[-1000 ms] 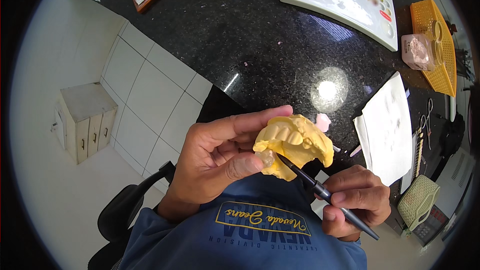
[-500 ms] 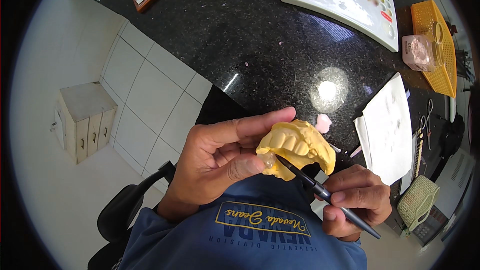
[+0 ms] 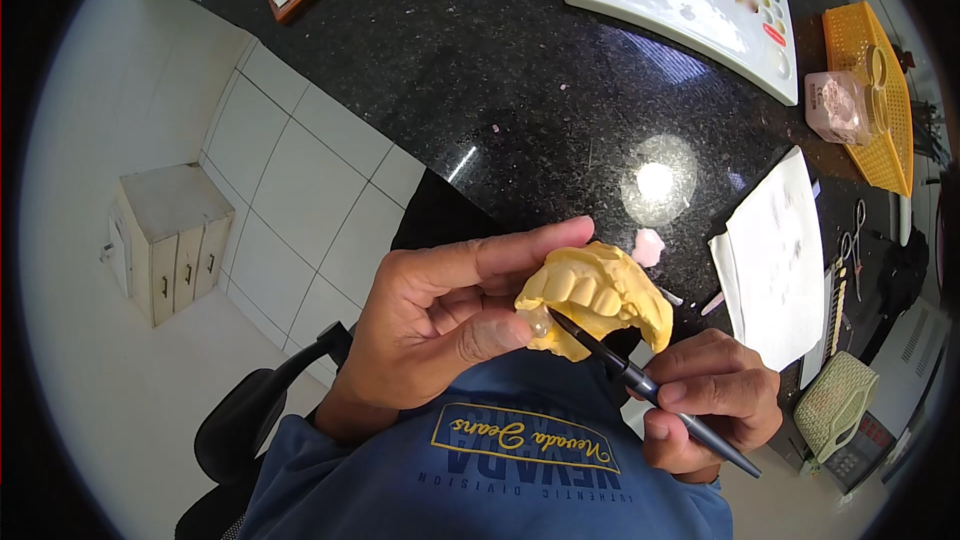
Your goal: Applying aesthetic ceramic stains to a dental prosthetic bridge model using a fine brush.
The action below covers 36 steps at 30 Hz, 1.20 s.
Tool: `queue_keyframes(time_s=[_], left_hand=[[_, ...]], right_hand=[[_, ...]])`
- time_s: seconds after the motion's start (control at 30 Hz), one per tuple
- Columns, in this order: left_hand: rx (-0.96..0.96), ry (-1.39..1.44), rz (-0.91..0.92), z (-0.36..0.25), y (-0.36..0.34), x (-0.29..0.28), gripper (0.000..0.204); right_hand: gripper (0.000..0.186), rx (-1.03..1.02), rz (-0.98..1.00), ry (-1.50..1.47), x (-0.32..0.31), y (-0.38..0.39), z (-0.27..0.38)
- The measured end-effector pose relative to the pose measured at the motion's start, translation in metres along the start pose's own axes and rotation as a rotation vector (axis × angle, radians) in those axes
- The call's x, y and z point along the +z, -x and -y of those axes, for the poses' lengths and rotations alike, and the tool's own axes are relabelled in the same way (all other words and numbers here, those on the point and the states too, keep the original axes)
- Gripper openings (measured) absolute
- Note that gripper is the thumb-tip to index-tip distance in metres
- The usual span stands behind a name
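My left hand [image 3: 430, 315] grips a yellow plaster dental model [image 3: 600, 290] by its left side, fingers behind and thumb in front. Tooth shapes stand out along the model's upper face. Beside the thumb tip, a small whitish translucent piece [image 3: 540, 321] sits against the model. In my right hand [image 3: 715, 400] is a dark pen-shaped tool [image 3: 630, 375], pinched between thumb and fingers. Its thin black tip points up and left, meeting the model next to the translucent piece; whether it touches that piece I cannot tell.
On the black speckled worktop [image 3: 400, 70] lie a pink lump [image 3: 648, 247] and a smudged white cloth [image 3: 775, 260]. Farther off are a white palette with wells [image 3: 660, 0], a jar of pink material [image 3: 835, 108], a yellow basket [image 3: 885, 155] and scissors-like metal handles [image 3: 855, 230].
The model and my left hand have shifted very slightly. The tool's tip stays at nearly the same place on the model, and both grips are unchanged.
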<state>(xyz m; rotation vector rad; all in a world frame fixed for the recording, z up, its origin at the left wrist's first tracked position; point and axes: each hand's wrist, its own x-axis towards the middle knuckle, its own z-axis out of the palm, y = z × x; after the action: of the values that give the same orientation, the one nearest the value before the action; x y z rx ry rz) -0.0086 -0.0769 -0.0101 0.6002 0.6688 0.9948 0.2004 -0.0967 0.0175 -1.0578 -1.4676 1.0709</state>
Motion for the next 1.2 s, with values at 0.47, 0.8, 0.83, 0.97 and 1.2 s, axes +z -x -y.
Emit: queue_keyframes(time_s=[0.47, 0.8, 0.83, 0.97, 1.2], left_hand=[[-0.005, -0.053, -0.16, 0.0, -0.001, 0.008, 0.062], [0.011, -0.032, -0.076, -0.002, -0.002, 0.009, 0.052], [-0.019, -0.05, -0.149, -0.003, -0.002, 0.012, 0.06], [0.033, -0.016, 0.013, -0.001, -0.002, 0.003, 0.046], [0.012, -0.041, -0.001, -0.002, 0.0, 0.003, 0.045]], right_hand=[[0.02, -0.002, 0.035, 0.012, -0.001, -0.001, 0.002], [0.02, -0.004, 0.01, -0.006, 0.0, 0.001, 0.0], [0.02, 0.004, -0.004, -0.016, -0.001, 0.002, 0.0], [0.02, 0.002, 0.03, -0.001, -0.002, 0.0, 0.001], [0.019, -0.008, 0.03, 0.012, -0.001, -0.001, 0.001]])
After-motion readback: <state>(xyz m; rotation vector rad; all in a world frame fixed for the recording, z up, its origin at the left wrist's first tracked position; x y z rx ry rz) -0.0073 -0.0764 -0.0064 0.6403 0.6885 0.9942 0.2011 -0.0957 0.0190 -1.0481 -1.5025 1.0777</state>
